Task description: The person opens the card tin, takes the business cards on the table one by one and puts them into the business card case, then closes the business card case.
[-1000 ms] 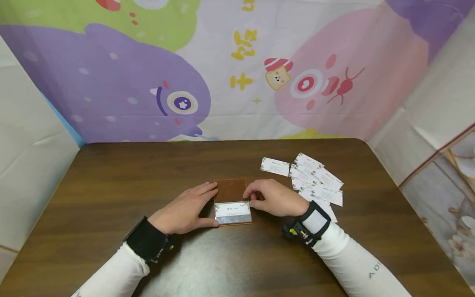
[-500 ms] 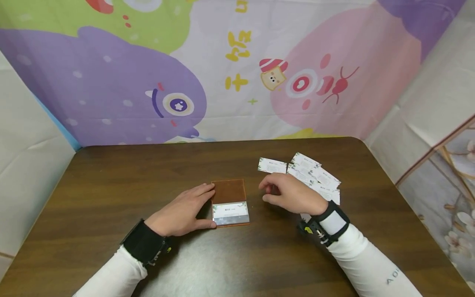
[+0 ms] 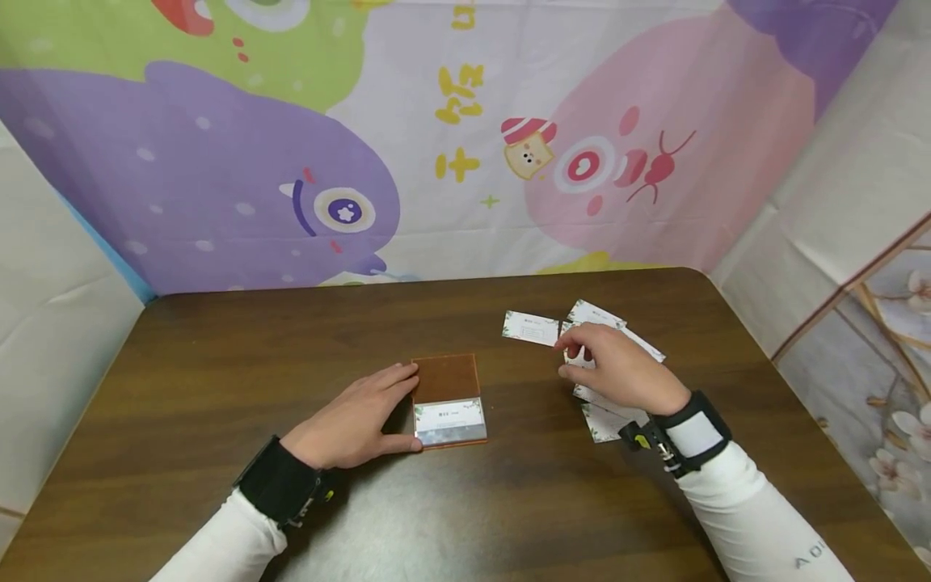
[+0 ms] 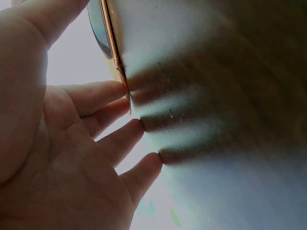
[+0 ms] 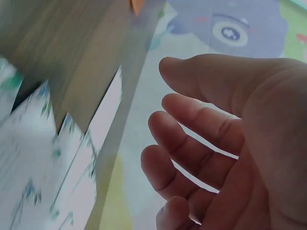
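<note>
A brown leather card holder [image 3: 445,378] lies unfolded on the table, a white printed card [image 3: 449,415] tucked in its clear lower pocket. My left hand [image 3: 356,420] rests at its left side, fingers spread, with fingertips and thumb touching the left edge; the left wrist view shows these fingertips [image 4: 125,88] down at the edge and table. Over the pile of white cards [image 3: 607,424] at the right hovers my right hand [image 3: 618,368], its fingers loosely bent. Nothing sits between its thumb and fingers in the right wrist view, where several cards [image 5: 33,158] appear beyond the fingertips.
A single white card [image 3: 530,327] lies just left of the pile. The dark wooden table [image 3: 291,331] ends at a cartoon-printed backdrop [image 3: 465,234], with pale cloth panels at both sides.
My right hand has left the card holder's right edge and moved right, over the pile of cards. The left hand stays at the holder, and the head view has shifted slightly.
</note>
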{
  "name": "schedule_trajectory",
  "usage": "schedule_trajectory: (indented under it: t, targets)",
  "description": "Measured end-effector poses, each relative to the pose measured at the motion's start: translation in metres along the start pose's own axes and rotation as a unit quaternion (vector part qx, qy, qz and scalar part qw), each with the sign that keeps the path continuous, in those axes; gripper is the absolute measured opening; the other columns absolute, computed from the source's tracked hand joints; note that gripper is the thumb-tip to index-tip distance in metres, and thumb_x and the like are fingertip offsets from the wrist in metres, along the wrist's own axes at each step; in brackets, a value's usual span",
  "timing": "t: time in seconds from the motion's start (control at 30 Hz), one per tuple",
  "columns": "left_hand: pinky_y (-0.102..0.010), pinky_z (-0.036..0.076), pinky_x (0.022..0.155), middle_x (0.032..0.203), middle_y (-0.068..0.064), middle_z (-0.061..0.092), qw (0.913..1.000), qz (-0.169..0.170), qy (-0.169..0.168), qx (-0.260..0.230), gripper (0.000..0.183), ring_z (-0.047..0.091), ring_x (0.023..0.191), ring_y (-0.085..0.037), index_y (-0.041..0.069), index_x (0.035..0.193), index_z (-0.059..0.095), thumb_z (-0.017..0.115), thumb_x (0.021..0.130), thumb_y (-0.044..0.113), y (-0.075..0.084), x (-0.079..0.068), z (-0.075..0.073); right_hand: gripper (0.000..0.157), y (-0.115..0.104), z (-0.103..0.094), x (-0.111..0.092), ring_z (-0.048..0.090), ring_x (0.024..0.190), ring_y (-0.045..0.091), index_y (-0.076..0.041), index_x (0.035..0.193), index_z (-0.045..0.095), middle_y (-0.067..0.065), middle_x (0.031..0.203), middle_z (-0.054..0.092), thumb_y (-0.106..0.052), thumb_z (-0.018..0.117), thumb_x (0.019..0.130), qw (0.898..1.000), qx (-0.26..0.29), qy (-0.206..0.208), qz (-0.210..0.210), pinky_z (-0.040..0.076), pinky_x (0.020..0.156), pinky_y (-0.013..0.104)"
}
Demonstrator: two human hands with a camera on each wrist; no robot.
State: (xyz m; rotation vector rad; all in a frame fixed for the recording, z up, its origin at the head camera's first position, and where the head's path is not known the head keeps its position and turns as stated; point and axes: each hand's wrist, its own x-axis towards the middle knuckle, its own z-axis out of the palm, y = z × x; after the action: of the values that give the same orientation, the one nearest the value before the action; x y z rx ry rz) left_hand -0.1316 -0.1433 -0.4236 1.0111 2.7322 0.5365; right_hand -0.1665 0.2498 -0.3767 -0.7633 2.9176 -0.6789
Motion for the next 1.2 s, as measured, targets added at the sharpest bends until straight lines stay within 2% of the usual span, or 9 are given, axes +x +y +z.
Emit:
schedule_trajectory:
  t: [0.4, 0.77, 1.0, 1.2]
  targets:
    - [-0.060, 0.034, 0.121, 0.168, -0.020, 0.036, 1.0000, -0.004, -0.002, -0.007, 0.092, 0.032, 0.155, -0.041, -0.004, 0.159, 0.045, 0.077, 0.096, 0.054, 0.000, -0.001, 0.002, 0.031, 0.033, -0.013, -0.012, 0.063, 0.089, 0.027, 0.001, 0.119, 0.073, 0.012, 0.102, 0.070, -0.015, 0.081, 0.093, 0.997, -0.036, 0.013, 0.074, 0.053, 0.076, 0.042]
    - [-0.060, 0.034, 0.121, 0.169, -0.019, 0.035, 1.0000, -0.008, -0.003, -0.003, 0.093, 0.031, 0.156, -0.039, -0.004, 0.159, 0.044, 0.077, 0.095, 0.055, 0.000, -0.001, 0.003, 0.048, 0.078, -0.018, -0.020, 0.063, 0.099, 0.036, 0.007, 0.125, 0.067, 0.023, 0.112, 0.068, -0.023, 0.084, 0.092, 0.985, -0.061, 0.014, 0.158, 0.054, 0.088, 0.056]
    - [-0.060, 0.034, 0.121, 0.169, -0.019, 0.035, 1.0000, -0.007, -0.002, -0.002, 0.093, 0.032, 0.156, -0.039, -0.004, 0.159, 0.044, 0.077, 0.095, 0.055, -0.001, 0.000, 0.003, 0.051, 0.094, -0.017, -0.023, 0.061, 0.097, 0.038, 0.011, 0.123, 0.068, 0.026, 0.110, 0.067, -0.026, 0.081, 0.091, 0.981, -0.070, 0.014, 0.182, 0.053, 0.085, 0.057]
    - [-0.060, 0.035, 0.121, 0.169, -0.020, 0.035, 1.0000, -0.004, 0.000, -0.001, 0.092, 0.031, 0.156, -0.040, -0.004, 0.159, 0.044, 0.077, 0.096, 0.054, 0.000, 0.001, 0.003, 0.057, 0.102, -0.019, -0.027, 0.060, 0.107, 0.047, 0.013, 0.125, 0.067, 0.030, 0.115, 0.066, -0.031, 0.080, 0.091, 0.976, -0.078, 0.002, 0.205, 0.051, 0.089, 0.063]
